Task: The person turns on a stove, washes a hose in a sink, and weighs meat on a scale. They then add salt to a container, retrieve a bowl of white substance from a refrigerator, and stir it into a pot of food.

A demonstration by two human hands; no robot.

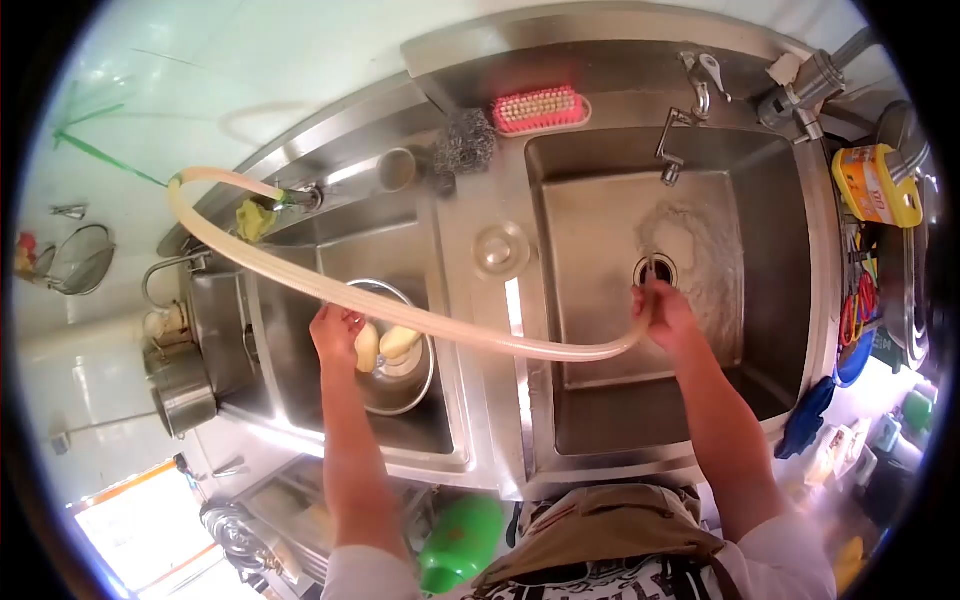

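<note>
A long pale hose [430,322] runs from the left wall tap across both sinks, bending down at its right end. My right hand [668,315] is closed around that end, over the drain [655,270] of the right sink [590,400]. Water spreads over the basin floor there. At the hose's lower edge, above the left sink, my left hand [338,332] has curled fingers against it; the fingertips are partly hidden. Just right of these fingers, a round metal bowl [432,375] holds yellowish, peeled potato-like pieces [400,342]. It stands in the left sink [300,385].
A pink scrubbing brush [541,109] and steel wool [466,140] lie on the back ledge. A folding faucet [672,150] reaches over the right sink. A clear round lid or dish [500,250] sits on the divider. A yellow tub [878,187] stands at right.
</note>
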